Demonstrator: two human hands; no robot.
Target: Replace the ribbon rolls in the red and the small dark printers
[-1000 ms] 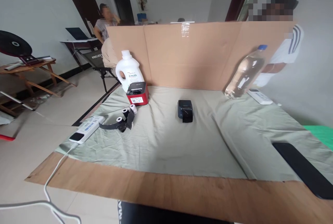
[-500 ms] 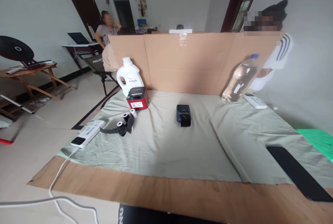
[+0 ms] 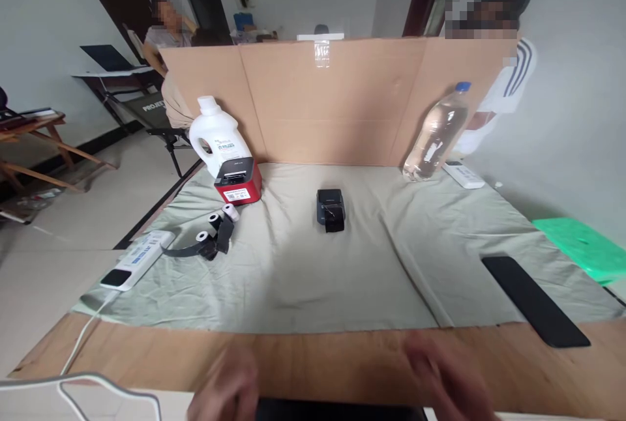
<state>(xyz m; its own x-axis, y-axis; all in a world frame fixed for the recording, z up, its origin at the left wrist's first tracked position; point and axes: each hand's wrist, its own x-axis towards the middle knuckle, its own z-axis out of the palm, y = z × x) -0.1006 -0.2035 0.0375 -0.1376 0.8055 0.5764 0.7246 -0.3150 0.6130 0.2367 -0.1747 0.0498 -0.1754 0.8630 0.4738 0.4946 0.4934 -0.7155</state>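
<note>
My left hand (image 3: 227, 382) and my right hand (image 3: 445, 375) are over the wooden front edge of the table, both smeared by motion, so their fingers cannot be made out. Neither touches anything on the cloth. Beyond them, mid-table, sits a small dark device, seemingly a portable printer (image 3: 330, 199), with a black strip (image 3: 334, 219) over its front. To the left lie several small rolls (image 3: 215, 220) with white ends and dark strips. A red and black box-shaped printer (image 3: 239, 180) stands behind them. A flat black slab (image 3: 535, 300) lies at the right.
A white jug (image 3: 220, 137) and a clear bottle with blue cap (image 3: 435, 137) stand before a cardboard screen (image 3: 327, 101). White power strips (image 3: 139, 261) lie at both sides, one with a cable. A green stool (image 3: 581, 245) is at right. Two people are beyond the screen.
Both my hands have come into view at the bottom edge. The camera view has shifted, so the table's things appear farther left and somewhat higher. The things on the cloth keep their places.
</note>
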